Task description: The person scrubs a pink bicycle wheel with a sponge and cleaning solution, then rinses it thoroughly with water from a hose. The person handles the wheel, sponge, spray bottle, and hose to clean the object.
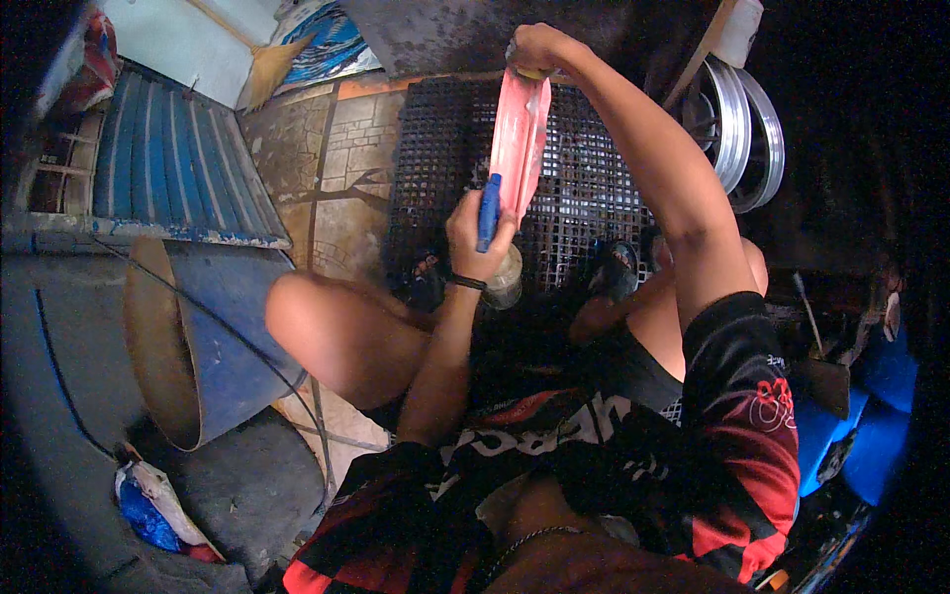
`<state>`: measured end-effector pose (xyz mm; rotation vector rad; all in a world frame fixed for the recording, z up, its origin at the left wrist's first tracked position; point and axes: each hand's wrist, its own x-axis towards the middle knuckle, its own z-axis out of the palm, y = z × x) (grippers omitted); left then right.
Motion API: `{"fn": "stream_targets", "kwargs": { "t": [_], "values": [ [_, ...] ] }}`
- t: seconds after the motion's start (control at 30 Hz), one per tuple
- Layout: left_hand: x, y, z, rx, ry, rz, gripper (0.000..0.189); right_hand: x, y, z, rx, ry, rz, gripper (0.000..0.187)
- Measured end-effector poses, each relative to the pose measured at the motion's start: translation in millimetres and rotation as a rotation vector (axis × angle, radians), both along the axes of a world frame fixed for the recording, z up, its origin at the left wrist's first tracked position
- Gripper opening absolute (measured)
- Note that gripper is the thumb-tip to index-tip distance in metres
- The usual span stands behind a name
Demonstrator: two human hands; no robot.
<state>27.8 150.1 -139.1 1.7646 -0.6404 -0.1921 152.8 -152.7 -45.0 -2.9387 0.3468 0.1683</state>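
A long, narrow pink panel [516, 126] with a lengthwise crease spans the gap between my two hands, wet or glossy in places. At its near end, my left hand [479, 234] grips it along with a short blue rod-like piece [488, 211]; the exact hold is partly hidden by the fingers. My right hand [545, 48] is at the far end, fingers curled over a yellowish pad [533, 73] that touches the panel. Just below my left wrist stands a cloudy, clear container [506, 278], partly covered by the hand.
Black plastic grating [445, 141] covers the floor beneath the panel. Metal wheel rims [731, 134] hang or stand at right. To the left are a blue drum [230, 334] on its side, a blue corrugated sheet [185, 156] and a broom [271, 70]. Blue containers [846, 438] sit at lower right.
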Motion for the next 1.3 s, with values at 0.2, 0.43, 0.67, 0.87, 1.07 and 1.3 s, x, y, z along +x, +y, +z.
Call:
{"fn": "stream_targets", "kwargs": {
  "t": [0.2,0.43,0.67,0.87,1.07,1.3],
  "values": [
    [48.0,17.4,-2.2,-0.274,0.173,0.165,0.033,-11.6,5.1,6.9,0.053,-0.002,-0.077,0.035],
    [135.3,-10.1,-81.4,0.001,-0.44,0.287,0.052,-18.9,26.7,19.3,0.091,-0.045,-0.115,0.035],
    [147.5,-16.0,-97.1,0.147,-0.331,0.188,0.068,-12.5,27.4,7.4,0.095,-0.015,-0.129,0.039],
    [75.1,1.4,-44.7,0.122,-0.276,0.372,0.106,-19.7,30.1,-14.0,-0.088,-0.075,0.054,0.04],
    [-26.4,-49.0,-50.6,0.275,0.034,0.239,0.097,-41.7,58.3,-26.9,-0.108,-0.343,-0.105,0.047],
    [-18.0,-44.9,-82.2,0.283,-0.054,0.193,0.076,-155.3,169.4,-51.6,-0.129,-0.327,0.057,0.063]
  ]
}}
